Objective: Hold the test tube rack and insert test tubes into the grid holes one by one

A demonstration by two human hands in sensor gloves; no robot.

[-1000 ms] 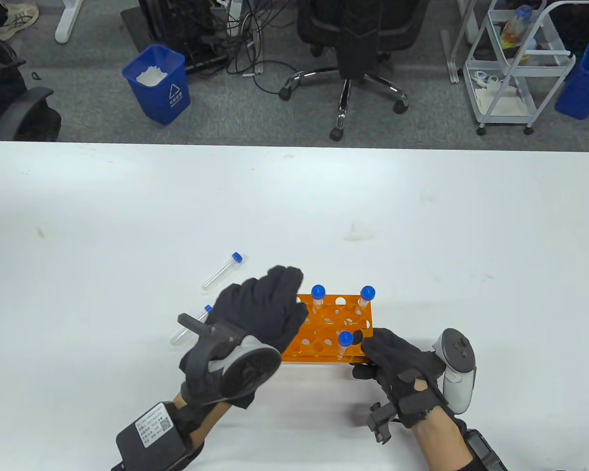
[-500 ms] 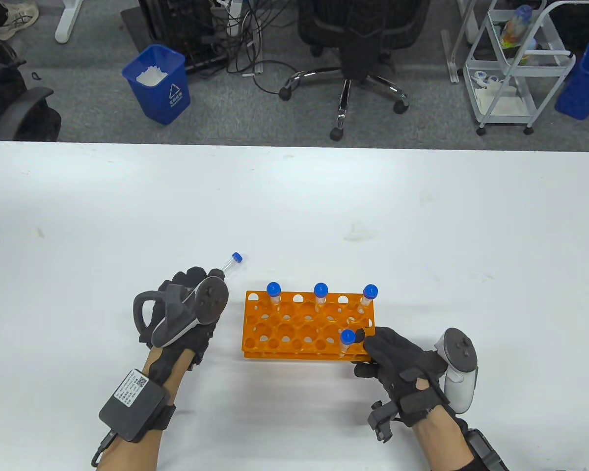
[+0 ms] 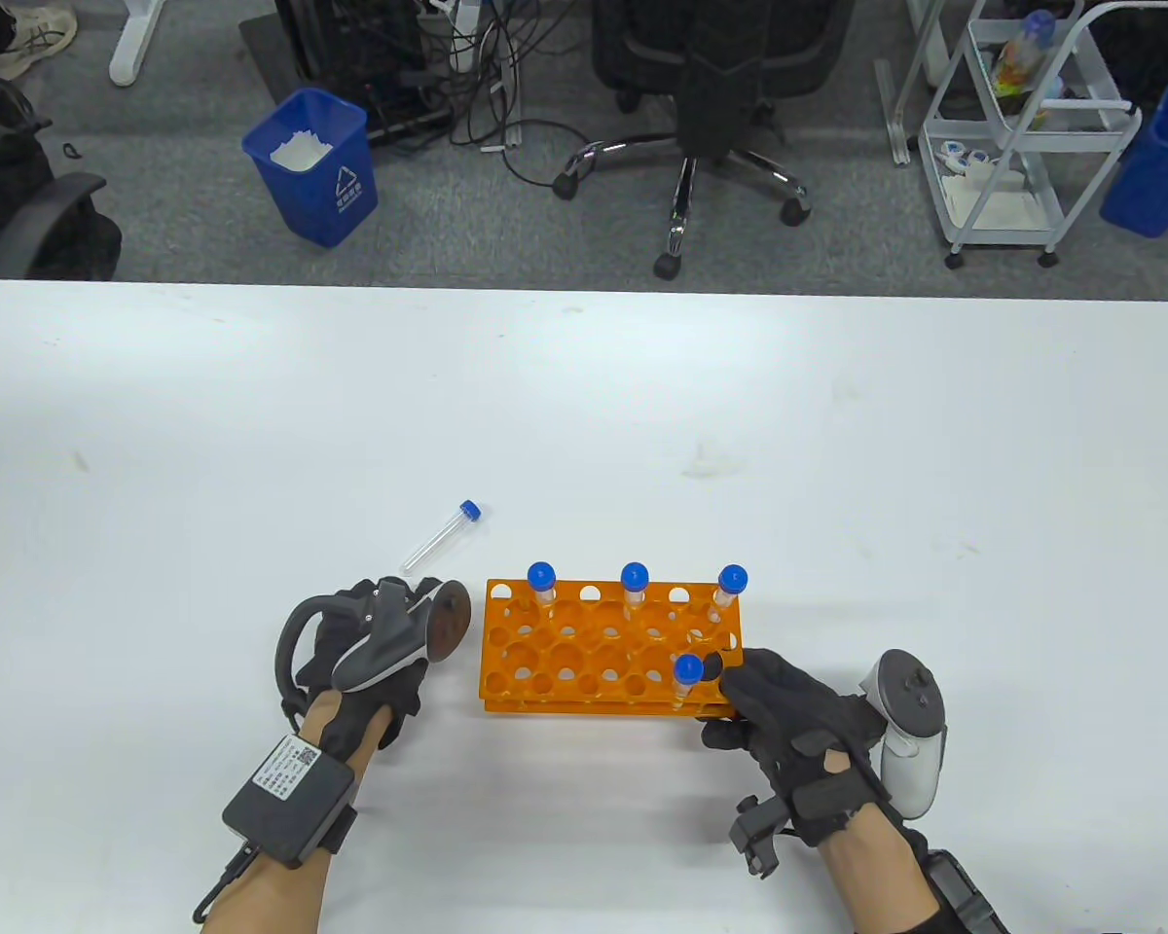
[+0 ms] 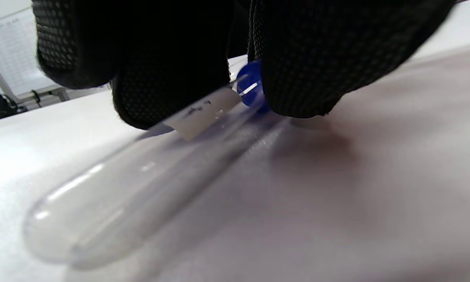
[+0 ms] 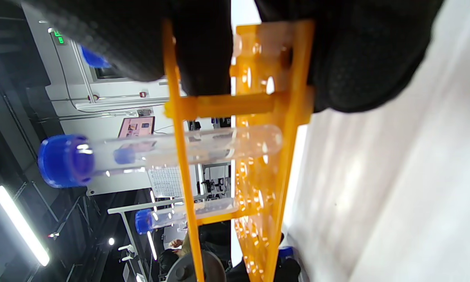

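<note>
The orange test tube rack (image 3: 584, 671) stands on the white table near its front edge. Three blue-capped tubes (image 3: 634, 584) stand along its back row and one (image 3: 687, 673) at the front right. My right hand (image 3: 740, 700) grips the rack's right front corner; in the right wrist view (image 5: 243, 58) its fingers clamp the orange frame (image 5: 290, 156). My left hand (image 3: 380, 632) is left of the rack, on the table. In the left wrist view its fingertips (image 4: 297, 78) pinch a clear tube (image 4: 141, 176) near its blue cap; the tube lies on the table.
Another loose blue-capped tube (image 3: 441, 537) lies on the table just beyond my left hand. The table's far edge (image 3: 584, 287) is well away, with a blue bin (image 3: 311, 165), an office chair (image 3: 701, 117) and a white cart (image 3: 1022, 126) on the floor behind.
My left hand left the rack's left end, where a tube now stands at the back left. It moved left, then drew nearer and closed on the near loose tube. My right hand stayed.
</note>
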